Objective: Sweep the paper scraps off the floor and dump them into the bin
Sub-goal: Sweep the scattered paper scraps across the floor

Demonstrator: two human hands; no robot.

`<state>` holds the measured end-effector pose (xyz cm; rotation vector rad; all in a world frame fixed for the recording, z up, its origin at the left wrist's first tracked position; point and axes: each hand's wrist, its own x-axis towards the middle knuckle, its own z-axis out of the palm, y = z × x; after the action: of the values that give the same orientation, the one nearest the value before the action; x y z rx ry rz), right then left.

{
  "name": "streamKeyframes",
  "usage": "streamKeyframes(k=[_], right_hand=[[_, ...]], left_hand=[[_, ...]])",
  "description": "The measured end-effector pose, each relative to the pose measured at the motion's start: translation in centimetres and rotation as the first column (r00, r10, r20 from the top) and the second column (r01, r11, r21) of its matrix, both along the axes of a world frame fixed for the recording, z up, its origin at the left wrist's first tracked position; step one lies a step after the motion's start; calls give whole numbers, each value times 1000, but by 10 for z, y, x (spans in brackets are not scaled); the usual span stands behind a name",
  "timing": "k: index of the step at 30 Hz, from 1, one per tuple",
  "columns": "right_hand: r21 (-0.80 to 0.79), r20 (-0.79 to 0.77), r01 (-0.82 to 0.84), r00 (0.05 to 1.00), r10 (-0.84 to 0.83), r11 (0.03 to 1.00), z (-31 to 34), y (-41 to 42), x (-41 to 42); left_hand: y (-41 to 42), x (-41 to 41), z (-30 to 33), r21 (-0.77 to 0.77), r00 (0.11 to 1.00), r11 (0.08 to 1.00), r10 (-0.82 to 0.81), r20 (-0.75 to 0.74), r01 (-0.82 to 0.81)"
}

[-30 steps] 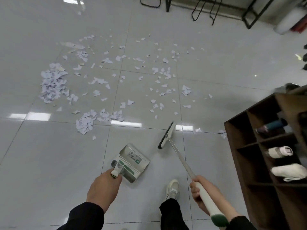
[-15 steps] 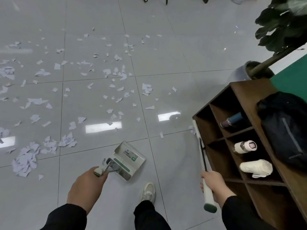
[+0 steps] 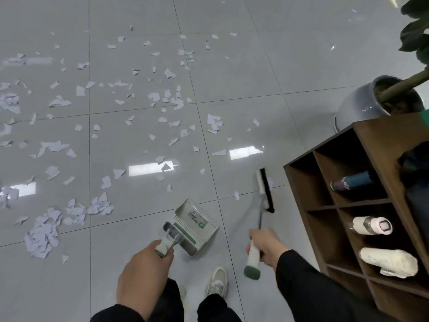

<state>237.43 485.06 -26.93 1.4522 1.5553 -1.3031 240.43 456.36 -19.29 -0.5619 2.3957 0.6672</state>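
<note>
Two tools are in hand. Our left hand curls round the dustpan handle at lower centre; our right hand wraps the broom shaft, with its bristle head low at right of centre, just beside the wooden shelf unit.

Paper scraps lie scattered over the tiled floor across the left and centre of the frame, with denser heaps at lower left. No bin is in view.

Handling, as we judge it: the scraps are light, thin and flat. They should slide easily on the glossy tile but may lift or scatter under a fast stroke, so short, low strokes appear advisable. We hold the tools, not the paper.

Clearance: the shelf corner and the potted plant close the right side. A single scrap lies near the broom head. Open floor lies ahead and to the left. Our shoe stands just below the dustpan.
</note>
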Motion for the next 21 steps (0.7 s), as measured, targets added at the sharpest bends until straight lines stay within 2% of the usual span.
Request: streamKeyframes(k=[5, 8, 13, 19, 21], right_hand=[[-172, -33, -24, 999, 18, 985, 40, -102, -1], [-256, -65, 11, 997, -28, 967, 69, -130, -13], [-278, 25, 165, 986, -165, 946, 105, -107, -23], [-257, 33, 156, 988, -153, 954, 143, -124, -17], [-248, 46, 114, 993, -106, 962, 146, -144, -23]], left_hand=[[-12, -5, -2, 44, 999, 998, -36, 14, 35], [-31, -13, 5, 91, 998, 995, -53, 22, 51], [-86, -40, 17, 163, 998, 985, -66, 15, 63], [-179, -73, 24, 182, 994, 983, -50, 93, 33], [-212, -73, 28, 176, 996, 984, 6, 93, -22]])
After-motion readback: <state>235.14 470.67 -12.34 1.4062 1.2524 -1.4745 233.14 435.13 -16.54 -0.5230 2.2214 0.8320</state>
